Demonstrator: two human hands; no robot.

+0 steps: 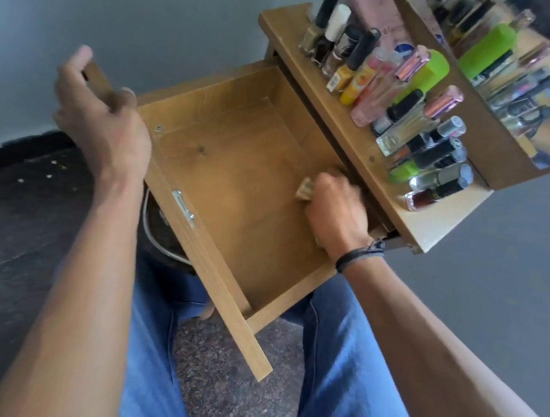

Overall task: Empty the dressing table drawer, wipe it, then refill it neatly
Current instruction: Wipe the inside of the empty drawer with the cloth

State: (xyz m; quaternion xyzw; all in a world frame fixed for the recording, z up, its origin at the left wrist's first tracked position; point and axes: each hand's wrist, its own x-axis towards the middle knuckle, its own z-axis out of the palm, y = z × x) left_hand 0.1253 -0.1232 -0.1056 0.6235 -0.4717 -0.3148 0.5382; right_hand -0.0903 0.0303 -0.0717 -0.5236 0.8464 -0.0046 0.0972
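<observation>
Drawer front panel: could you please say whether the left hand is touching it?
Touching. The head view shows the left hand gripping the drawer front panel at its end.

No text reads clearly; faint lettering on the pink pack [377,13] behind the bottles [375,83] is too blurred.

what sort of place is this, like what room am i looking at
Probably a bedroom or dressing corner at home: a small wooden dressing table with a mirror behind, rows of nail polish and perfume bottles on top, and its pulled-out drawer, where the right hand grips a cloth.
</observation>
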